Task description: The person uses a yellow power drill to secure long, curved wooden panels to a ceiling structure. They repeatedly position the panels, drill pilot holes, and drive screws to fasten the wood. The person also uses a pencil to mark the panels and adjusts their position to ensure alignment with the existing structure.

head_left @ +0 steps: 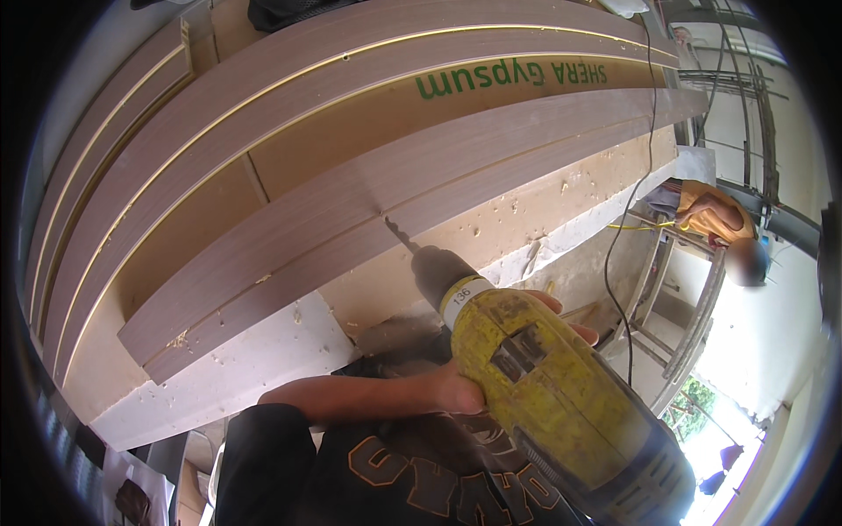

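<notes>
My left hand [458,391] is closed around the front of a worn yellow power drill [561,394], with the thumb side showing on its left. Fingertips on the drill's right side look like the same hand's, wrapped round from below. My right hand does not show; the drill's body covers the area of its handle. The dark spiral drill bit [401,233] points away from me, its tip at the narrow groove of a grey-brown board [324,210]. Whether the tip is inside a hole I cannot tell. Wood shavings [180,339] lie near the board's left end.
More grooved boards [210,114] lie beyond, on brown sheet panels [351,118] with green lettering. A pale sheet edge [237,373] runs along the near side. A black cable [611,263] hangs at the right. Farther right, a person [710,215] in orange is near a wooden ladder-like frame [653,289].
</notes>
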A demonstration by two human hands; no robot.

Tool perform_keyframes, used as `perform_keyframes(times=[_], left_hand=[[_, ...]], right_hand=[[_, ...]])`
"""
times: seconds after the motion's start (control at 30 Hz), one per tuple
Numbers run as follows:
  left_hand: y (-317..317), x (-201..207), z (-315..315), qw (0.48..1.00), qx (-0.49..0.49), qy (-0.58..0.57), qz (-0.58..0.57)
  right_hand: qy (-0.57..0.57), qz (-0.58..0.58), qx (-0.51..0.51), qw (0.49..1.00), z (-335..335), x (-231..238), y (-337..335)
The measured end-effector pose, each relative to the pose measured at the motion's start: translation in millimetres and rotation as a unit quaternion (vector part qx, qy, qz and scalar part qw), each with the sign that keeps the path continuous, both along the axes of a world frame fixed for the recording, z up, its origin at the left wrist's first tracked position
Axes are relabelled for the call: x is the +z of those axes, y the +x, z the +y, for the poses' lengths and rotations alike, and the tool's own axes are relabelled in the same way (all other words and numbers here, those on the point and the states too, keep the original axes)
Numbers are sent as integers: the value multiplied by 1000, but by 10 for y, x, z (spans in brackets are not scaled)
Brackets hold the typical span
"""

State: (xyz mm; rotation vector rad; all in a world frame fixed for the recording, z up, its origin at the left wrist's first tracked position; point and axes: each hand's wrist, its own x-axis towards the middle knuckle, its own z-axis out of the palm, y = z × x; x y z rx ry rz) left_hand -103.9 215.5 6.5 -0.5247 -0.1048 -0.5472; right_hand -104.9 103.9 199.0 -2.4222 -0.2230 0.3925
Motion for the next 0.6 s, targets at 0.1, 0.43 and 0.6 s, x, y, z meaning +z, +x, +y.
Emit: perform_keyframes(times=[0.1, 0.43, 0.6], left_hand=[[53, -28, -14, 998, 28, -52, -12], [116, -29, 157, 999, -38, 38, -6], [98, -53, 102, 1000, -3, 7, -6]], right_hand=[[-4, 0, 2, 1000, 29, 11, 16], [-19, 1, 4, 1000, 88, 58, 34], [-24, 1, 6, 1000, 116, 92, 45]])
